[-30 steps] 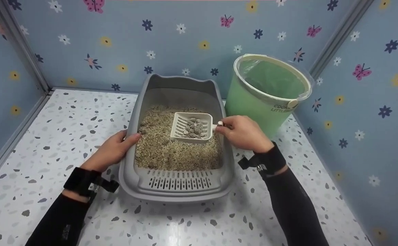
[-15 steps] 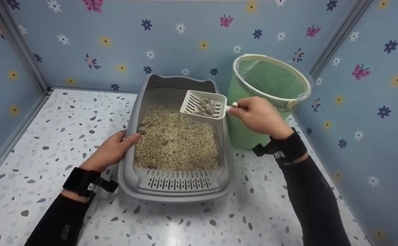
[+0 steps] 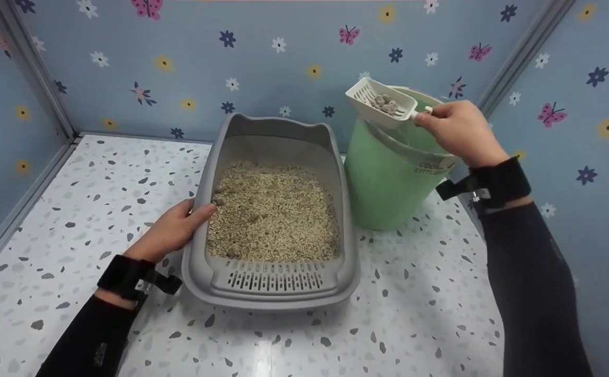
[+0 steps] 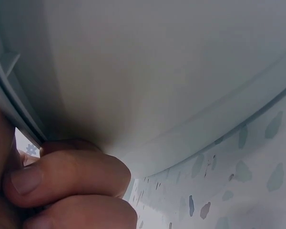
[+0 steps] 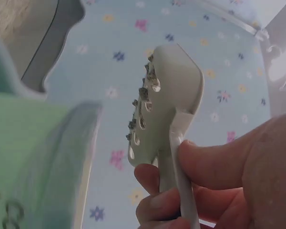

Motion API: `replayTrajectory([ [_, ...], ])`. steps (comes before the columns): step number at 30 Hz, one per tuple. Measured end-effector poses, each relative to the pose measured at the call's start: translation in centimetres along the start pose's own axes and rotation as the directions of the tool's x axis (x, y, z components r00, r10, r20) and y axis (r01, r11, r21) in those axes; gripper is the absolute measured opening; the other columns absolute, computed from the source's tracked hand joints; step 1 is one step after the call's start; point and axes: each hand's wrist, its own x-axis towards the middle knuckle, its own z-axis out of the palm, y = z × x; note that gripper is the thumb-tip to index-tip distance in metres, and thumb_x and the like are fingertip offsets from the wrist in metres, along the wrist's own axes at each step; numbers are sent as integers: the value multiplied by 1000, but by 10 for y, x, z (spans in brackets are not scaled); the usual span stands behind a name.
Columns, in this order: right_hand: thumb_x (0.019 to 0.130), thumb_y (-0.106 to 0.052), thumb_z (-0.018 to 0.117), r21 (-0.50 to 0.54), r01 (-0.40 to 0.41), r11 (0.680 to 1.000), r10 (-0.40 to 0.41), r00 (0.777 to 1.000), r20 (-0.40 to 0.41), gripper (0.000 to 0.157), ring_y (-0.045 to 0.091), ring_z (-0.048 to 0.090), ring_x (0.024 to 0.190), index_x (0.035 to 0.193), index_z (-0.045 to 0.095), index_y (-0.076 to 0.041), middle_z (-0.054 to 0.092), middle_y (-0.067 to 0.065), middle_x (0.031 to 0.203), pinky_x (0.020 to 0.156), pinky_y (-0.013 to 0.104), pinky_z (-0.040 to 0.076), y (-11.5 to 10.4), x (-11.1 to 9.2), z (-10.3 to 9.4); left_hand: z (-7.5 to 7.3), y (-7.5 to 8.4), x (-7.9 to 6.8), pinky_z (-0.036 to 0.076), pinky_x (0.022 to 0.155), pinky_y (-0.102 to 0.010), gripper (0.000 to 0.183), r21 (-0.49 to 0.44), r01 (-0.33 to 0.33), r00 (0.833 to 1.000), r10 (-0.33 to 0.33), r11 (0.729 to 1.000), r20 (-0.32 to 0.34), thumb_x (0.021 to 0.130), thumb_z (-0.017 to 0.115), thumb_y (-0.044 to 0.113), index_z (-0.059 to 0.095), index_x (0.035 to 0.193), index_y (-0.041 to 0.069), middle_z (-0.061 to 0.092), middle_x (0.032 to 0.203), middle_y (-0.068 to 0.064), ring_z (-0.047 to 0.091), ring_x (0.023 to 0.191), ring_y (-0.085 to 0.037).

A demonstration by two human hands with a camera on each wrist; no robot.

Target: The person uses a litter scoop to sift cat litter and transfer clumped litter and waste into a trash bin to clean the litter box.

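My right hand point(image 3: 461, 128) grips the short handle of a white slotted litter scoop point(image 3: 359, 97), held over the near left rim of a green bin point(image 3: 388, 183). Grey clumps point(image 3: 384, 103) lie in the scoop; in the right wrist view bits of clump point(image 5: 143, 93) poke through its slots. On the left, my left hand point(image 3: 171, 230) holds the side rim of a grey litter box point(image 3: 270, 301), thumb on top. Its curled fingers point(image 4: 81, 171) show under that rim in the left wrist view. Tan pellet litter point(image 3: 275, 214) covers the box's floor.
The bin stands just right of the litter box, close to the back wall point(image 3: 262, 68). A clear bag lines the bin point(image 5: 81, 138). Flowered panels enclose the speckled white surface point(image 3: 95, 199) at the back and both sides.
My right hand has carried the scoop with its clumps up and to the right, from above the litter to over the bin. The left hand and the litter box have stayed in place.
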Motion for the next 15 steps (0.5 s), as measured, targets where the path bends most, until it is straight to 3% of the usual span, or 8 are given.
replayTrajectory([
  [5, 114, -47, 63, -50, -71, 996, 70, 997, -27, 48, 13, 38, 62, 113, 79, -2, 40, -9, 66, 58, 33, 35, 16, 14, -10, 0, 2, -1, 59, 106, -50, 98, -12, -4, 1000, 4, 1000, 1, 113, 52, 67, 24, 172, -7, 57, 148, -32, 68, 121, -39],
  [9, 114, -46, 63, -103, -96, 990, 92, 995, -39, 48, 14, 43, 64, 111, 79, -1, 44, -8, 67, 59, 34, 38, 27, 20, -11, 0, 3, -3, 48, 120, -60, 107, -16, 5, 1000, -5, 1000, 8, 111, 52, 71, 14, 174, -8, 46, 161, -37, 58, 139, -48],
  [15, 114, -50, 61, -215, -85, 973, 77, 996, -45, 51, 16, 45, 60, 95, 73, -4, 43, -6, 64, 59, 37, 39, 36, 20, -12, 1, 4, -2, 49, 118, -61, 107, -26, -1, 1000, 2, 1000, 14, 111, 52, 71, 16, 174, -7, 48, 160, -37, 59, 139, -49],
])
